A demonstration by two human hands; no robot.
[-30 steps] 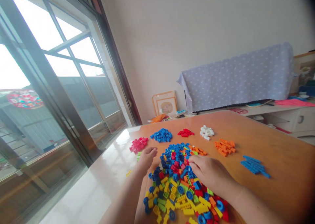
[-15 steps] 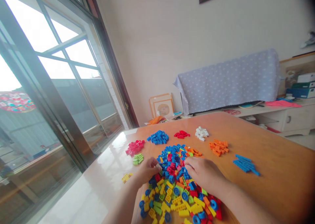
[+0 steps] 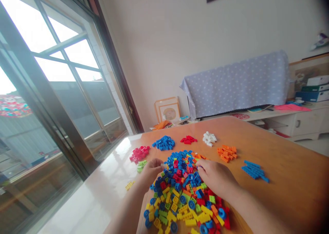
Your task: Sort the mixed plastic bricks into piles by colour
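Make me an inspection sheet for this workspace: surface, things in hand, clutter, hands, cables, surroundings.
Surface: wooden table, glossy, with glare at the window-side corner.
Things: mixed brick pile in front of the person; both hands at its far part.
Clutter: sorted heaps around the pile: pink heap, blue heap, red heap, white heap, orange heap, blue strips, green heap, yellow bits.
Hands: left hand has its fingers curled at the pile's left edge, grip unclear; right hand is palm-down on the pile, fingertips among bricks.
Cables: nothing seen.
Surroundings: window on the left; cloth-covered object on a low cabinet; framed picture leaning against the wall.
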